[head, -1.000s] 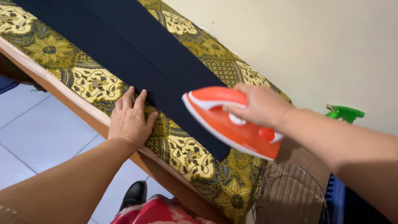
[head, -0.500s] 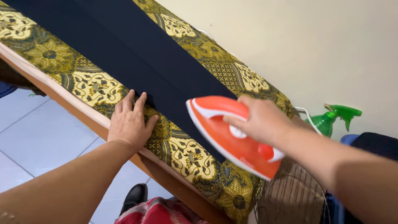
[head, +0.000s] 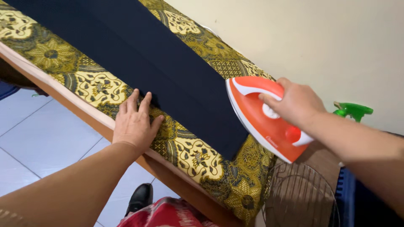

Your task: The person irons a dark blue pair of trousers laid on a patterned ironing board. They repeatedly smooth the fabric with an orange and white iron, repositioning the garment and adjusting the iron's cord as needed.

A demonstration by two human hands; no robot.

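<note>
Iron (head: 265,120) gripped, right hand (head: 296,103) | left hand (head: 134,122) flat, dark cloth (head: 139,54)

1. One head-worn view is provided; the scene is seen from above, angled steeply downward.
2. The ironing board (head: 84,80) is framed close, running diagonally from upper left to lower right.
3. Both forearms are seen entering from the bottom edge.

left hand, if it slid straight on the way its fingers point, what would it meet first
The left hand lies flat on the patterned cover, fingertips at the edge of the dark cloth; that cloth comes first.
</note>
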